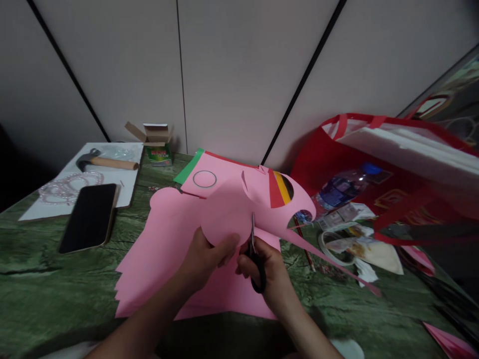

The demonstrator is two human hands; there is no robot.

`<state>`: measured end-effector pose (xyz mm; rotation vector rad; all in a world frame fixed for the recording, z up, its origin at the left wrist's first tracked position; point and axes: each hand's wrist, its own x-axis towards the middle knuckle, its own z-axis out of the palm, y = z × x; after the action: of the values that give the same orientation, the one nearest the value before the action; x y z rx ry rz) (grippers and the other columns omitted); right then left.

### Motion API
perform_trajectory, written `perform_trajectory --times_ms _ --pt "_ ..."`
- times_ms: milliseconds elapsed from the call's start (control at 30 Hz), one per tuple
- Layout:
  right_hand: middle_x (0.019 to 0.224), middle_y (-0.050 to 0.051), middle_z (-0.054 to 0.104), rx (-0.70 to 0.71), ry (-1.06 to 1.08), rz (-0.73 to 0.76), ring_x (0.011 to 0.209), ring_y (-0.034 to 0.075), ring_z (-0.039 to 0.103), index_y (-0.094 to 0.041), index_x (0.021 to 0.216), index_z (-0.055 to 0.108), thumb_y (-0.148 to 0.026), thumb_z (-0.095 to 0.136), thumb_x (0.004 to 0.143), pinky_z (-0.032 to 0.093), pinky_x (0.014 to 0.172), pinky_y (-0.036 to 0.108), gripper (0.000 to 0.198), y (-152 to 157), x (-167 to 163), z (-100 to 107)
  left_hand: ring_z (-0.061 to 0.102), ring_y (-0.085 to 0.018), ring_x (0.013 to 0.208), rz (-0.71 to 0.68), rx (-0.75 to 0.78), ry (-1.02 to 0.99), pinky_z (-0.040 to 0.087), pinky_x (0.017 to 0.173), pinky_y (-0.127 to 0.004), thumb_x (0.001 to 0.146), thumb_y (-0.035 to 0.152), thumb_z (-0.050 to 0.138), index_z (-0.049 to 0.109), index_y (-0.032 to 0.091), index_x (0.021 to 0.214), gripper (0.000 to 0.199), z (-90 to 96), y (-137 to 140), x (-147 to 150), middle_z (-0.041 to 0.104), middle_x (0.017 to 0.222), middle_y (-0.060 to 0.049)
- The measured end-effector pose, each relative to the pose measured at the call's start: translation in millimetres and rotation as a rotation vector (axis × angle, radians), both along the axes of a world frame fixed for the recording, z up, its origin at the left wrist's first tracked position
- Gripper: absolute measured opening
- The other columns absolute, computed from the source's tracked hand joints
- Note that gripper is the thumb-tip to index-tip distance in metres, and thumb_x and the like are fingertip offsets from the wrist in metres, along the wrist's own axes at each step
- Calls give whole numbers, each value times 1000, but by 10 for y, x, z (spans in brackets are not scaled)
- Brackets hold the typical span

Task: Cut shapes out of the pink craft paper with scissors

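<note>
My left hand (204, 259) pinches the lower edge of a pink paper sheet (228, 209) lifted above the table. My right hand (267, 271) grips black-handled scissors (255, 254), whose blades point up into the sheet near its middle. A thin pink strip (329, 262) trails from the sheet to the right. More pink paper (164, 249) lies flat beneath, with a jagged left edge. Behind it sit stacked sheets: a pink one with a drawn circle (204, 179), plus green (189, 167), red and yellow (279, 188) pieces.
On the green marble-look table (45, 294), a black phone (90, 217), a hammer (107, 161), beads (69, 185) and a small open box (157, 144) sit at left. A red bag (392, 169), a water bottle (342, 188), a tape roll (337, 244) and scraps lie at right.
</note>
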<state>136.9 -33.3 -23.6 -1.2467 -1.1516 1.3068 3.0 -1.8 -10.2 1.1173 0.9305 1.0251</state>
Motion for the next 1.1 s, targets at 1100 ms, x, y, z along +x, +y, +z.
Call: perform_trajectory --times_ms 1100 --pt "44 -7 49 -32 31 -11 38 7 46 -17 65 51 -30 68 67 36 38 17 21 -3 -18 -1 33 -6 37 21 -5 -71 25 40 -23 76 22 55 43 17 44 35 -30 30 -22 35 38 6"
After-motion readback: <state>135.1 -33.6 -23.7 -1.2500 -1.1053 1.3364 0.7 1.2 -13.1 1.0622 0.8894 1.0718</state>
